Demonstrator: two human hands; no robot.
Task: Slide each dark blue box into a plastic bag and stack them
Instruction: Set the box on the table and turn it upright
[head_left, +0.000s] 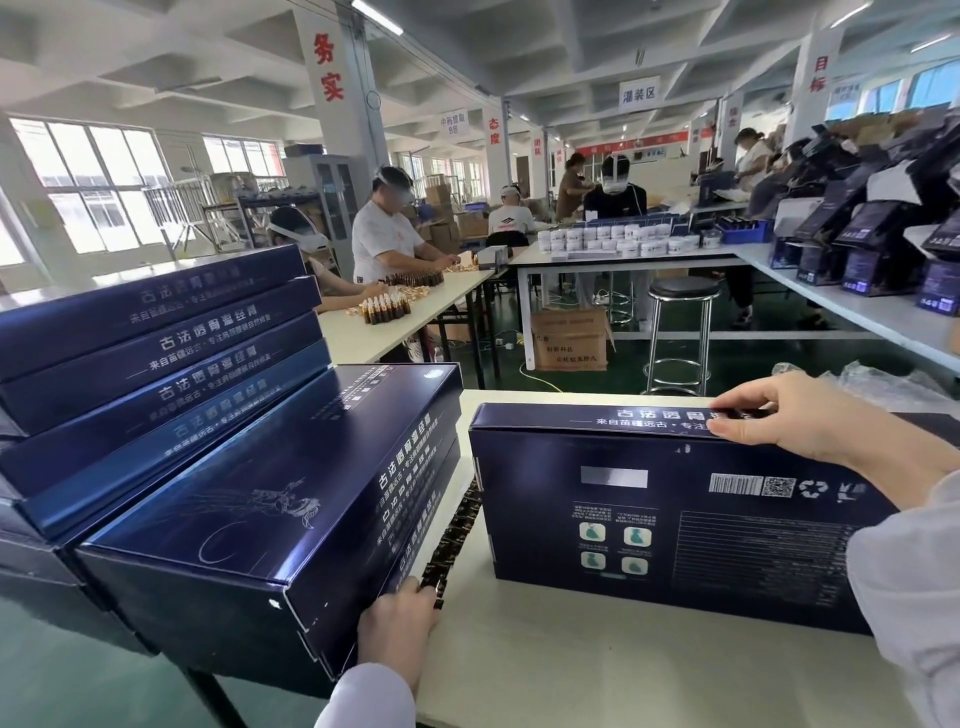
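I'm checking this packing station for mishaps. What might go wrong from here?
The upright box stands on its long edge, pinched only at its top by the right hand; it may topple.
The front stack sits at the left edge of the table, where the left hand grips its corner; a tug may slide boxes off.

Your pale table (571, 675) carries a stack of dark blue boxes (270, 519) at its left edge, one dark blue box (675, 525) standing on its long side to the right, a dark printed strip (457, 540) lying between them, and crumpled clear plastic bags (883, 384) at the far right.
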